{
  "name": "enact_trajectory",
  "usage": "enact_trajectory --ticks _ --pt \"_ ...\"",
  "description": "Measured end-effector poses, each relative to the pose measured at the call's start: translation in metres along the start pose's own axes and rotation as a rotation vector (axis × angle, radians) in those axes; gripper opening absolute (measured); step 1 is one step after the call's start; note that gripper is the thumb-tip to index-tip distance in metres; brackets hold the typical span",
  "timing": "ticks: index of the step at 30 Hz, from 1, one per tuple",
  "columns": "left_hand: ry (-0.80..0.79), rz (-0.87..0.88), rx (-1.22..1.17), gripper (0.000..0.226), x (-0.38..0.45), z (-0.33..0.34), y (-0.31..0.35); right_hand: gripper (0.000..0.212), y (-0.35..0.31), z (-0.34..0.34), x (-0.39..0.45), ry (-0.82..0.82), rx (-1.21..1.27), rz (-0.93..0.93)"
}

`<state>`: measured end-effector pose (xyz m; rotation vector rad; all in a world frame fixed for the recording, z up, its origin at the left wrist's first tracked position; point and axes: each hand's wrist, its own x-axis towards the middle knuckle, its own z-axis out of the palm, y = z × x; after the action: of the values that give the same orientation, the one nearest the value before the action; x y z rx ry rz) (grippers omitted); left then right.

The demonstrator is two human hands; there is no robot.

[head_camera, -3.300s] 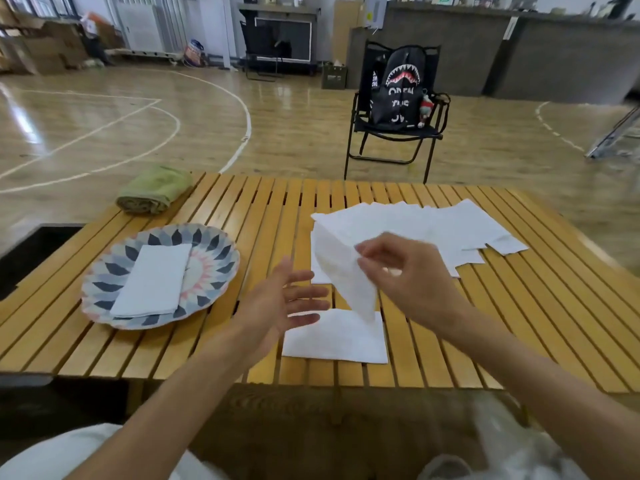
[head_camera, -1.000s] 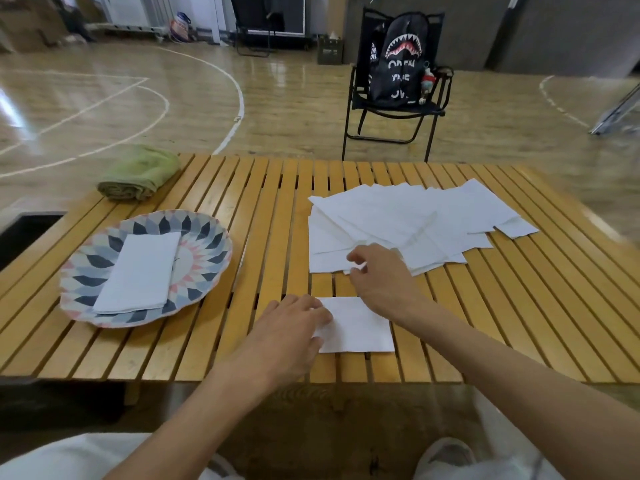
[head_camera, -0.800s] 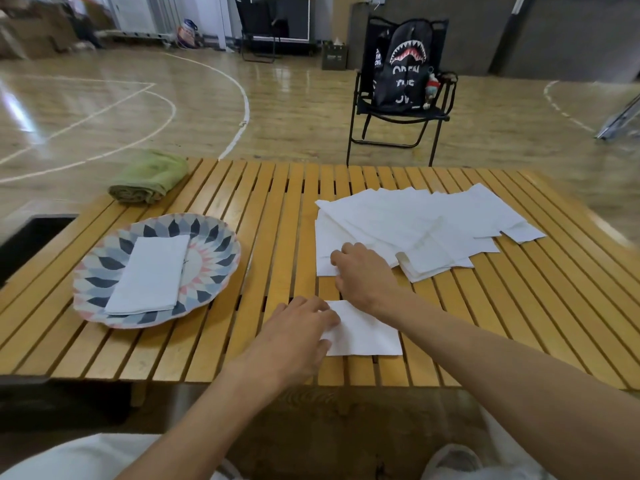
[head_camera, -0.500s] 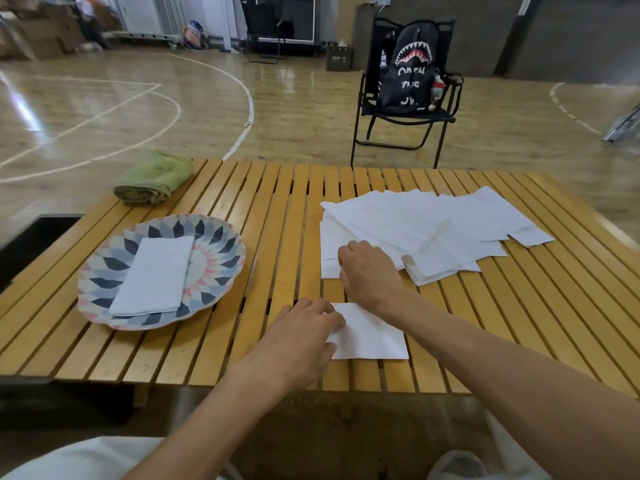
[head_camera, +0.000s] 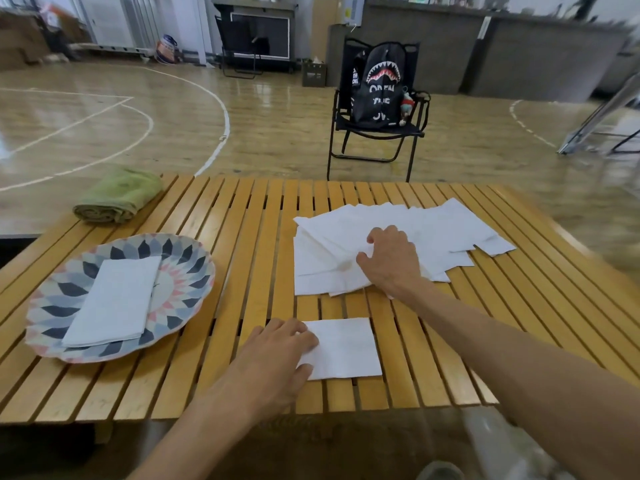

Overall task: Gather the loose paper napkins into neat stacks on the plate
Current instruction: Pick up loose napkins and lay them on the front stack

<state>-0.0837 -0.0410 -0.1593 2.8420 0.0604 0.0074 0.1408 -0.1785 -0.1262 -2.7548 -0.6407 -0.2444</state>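
The right hand [head_camera: 389,261] is pinching one sheet from the loose napkins [head_camera: 391,237] spread on the worktop [head_camera: 242,220] while the left hand [head_camera: 277,355], fingers flat, is steadying the folded napkin [head_camera: 343,348]; separating only the top ply appears advisable.

Bare slats of the table [head_camera: 249,258] run open from my left hand [head_camera: 277,355] toward twelve o'clock. At ten o'clock the plate [head_camera: 187,271] blocks the way, the green towel [head_camera: 117,195] beyond it. At one o'clock my right hand [head_camera: 391,261] and the loose napkins [head_camera: 433,230] lie across the path.
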Motion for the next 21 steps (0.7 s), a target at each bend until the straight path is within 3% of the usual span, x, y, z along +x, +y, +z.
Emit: enact_trajectory --ticks 4,7,11,16,21 --pt "-0.005 -0.005 -0.002 0.043 0.002 -0.002 0.002 0.034 0.024 0.001 0.006 -0.126 -0.179 -0.041" --pt "-0.013 -0.005 -0.001 0.043 0.002 -0.004 0.004 0.021 0.024 0.003 0.007 -0.017 -0.138 -0.048" --pt "-0.028 -0.008 -0.007 0.043 0.001 -0.007 0.004 0.033 0.019 -0.007 0.007 0.086 -0.076 -0.054" --pt "0.025 -0.031 -0.083 0.042 0.000 -0.012 0.005 0.036 0.009 -0.051 0.008 0.145 0.118 -0.070" --pt "0.177 -0.114 -0.278 0.053 0.003 -0.022 0.007 0.022 -0.002 -0.120 -0.017 0.100 0.475 -0.151"
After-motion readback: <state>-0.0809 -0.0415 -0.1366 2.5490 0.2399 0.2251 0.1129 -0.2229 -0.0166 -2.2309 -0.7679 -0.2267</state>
